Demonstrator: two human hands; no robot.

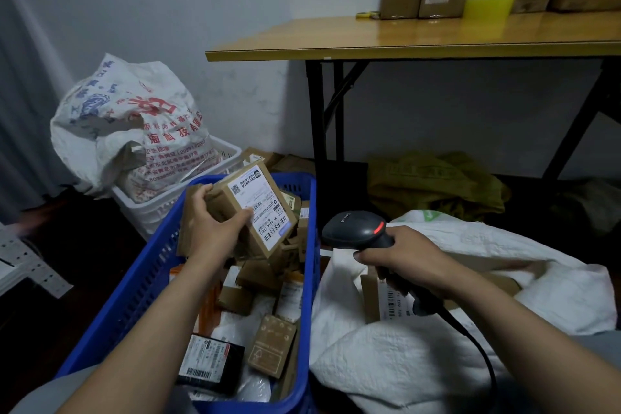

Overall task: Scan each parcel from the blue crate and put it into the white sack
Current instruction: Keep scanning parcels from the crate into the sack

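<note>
Holding a cardboard parcel point(235, 212) above the blue crate point(134, 286), the person's left hand point(210, 228) grips the box by its near end, thumb at the margin of the shipping label point(265, 208), which tilts toward the scanner point(356, 228). The right hand point(403, 255) is wrapped around the scanner's handle, with the head pointing left, near the parcel, and a red light on top. The white sack point(437, 363) lies open just right of the crate, with a labelled box inside. Likely faults: the thumb may cover a barcode and block the read; the steep tilt may miss the beam; the cable point(477, 346) across the sack could snag the parcel in transfer.
</note>
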